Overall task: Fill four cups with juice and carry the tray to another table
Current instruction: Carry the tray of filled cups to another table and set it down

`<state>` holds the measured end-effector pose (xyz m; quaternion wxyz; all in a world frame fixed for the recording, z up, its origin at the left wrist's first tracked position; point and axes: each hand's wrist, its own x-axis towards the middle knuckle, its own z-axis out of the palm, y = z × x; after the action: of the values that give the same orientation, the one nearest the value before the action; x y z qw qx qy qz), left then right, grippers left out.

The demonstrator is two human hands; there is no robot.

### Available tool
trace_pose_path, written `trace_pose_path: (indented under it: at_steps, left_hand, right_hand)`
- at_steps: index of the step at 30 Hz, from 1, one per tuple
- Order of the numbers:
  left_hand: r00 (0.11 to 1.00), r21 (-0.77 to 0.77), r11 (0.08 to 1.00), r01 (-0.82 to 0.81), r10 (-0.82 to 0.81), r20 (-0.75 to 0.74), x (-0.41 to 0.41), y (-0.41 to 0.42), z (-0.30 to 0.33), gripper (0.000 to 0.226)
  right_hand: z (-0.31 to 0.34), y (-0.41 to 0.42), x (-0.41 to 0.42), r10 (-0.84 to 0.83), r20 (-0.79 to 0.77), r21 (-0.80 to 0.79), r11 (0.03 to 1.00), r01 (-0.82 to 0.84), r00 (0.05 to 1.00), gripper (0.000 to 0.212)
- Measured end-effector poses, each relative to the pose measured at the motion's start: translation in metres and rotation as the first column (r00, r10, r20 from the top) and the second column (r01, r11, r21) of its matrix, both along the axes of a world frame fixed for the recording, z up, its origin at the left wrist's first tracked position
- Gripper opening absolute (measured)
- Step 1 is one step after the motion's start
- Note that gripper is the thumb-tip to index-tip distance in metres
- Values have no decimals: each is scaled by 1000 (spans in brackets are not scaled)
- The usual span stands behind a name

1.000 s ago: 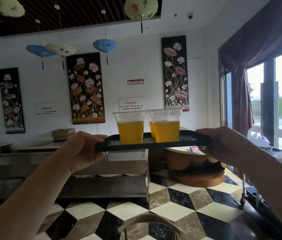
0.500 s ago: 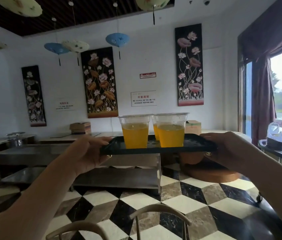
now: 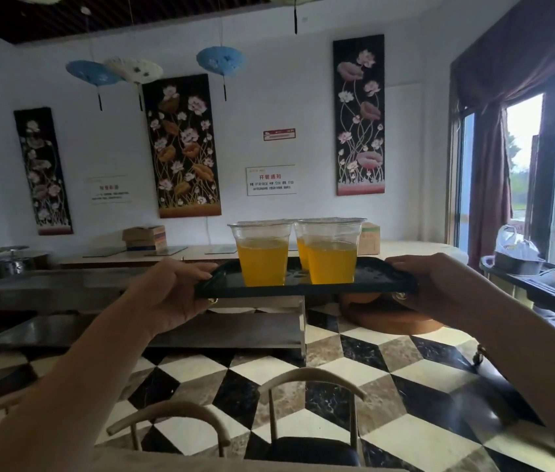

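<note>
Since the earlier frame, two chair backs (image 3: 310,386) have risen at 6 o'clock. Tray (image 3: 303,290) lies with its long axis 9-to-3 between left hand (image 3: 170,294) and right hand (image 3: 439,284), fingers closed on its ends; cups (image 3: 262,255) upright (only three discernible), both hands equally near.

Your black tray (image 3: 385,279) rides level at the centre of the frame, seen nearly edge-on, with clear plastic cups (image 3: 262,253) of orange juice standing upright on it. Two cups are in front, side by side, and a third shows between them behind; each is filled roughly two-thirds.
</note>
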<state>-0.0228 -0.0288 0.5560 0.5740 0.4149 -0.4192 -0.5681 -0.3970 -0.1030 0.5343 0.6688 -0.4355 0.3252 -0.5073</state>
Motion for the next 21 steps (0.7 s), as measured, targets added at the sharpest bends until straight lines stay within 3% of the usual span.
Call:
trace_pose_path:
  at_steps: [8, 15, 21]
  left_hand:
    - [999, -16, 1000, 16, -15, 35, 18, 67, -3, 34]
    - [992, -9, 994, -105, 106, 75, 13, 128, -5, 47]
    - [983, -7, 983, -181, 181, 25, -7, 187, -10, 53]
  right_hand:
    - [-12, 52, 16, 26, -34, 76, 997, -24, 999, 35]
    - [-13, 83, 22, 109, -91, -2, 994, -110, 990, 29]
    - [-9, 99, 16, 158, -116, -92, 981, -169, 981, 26]
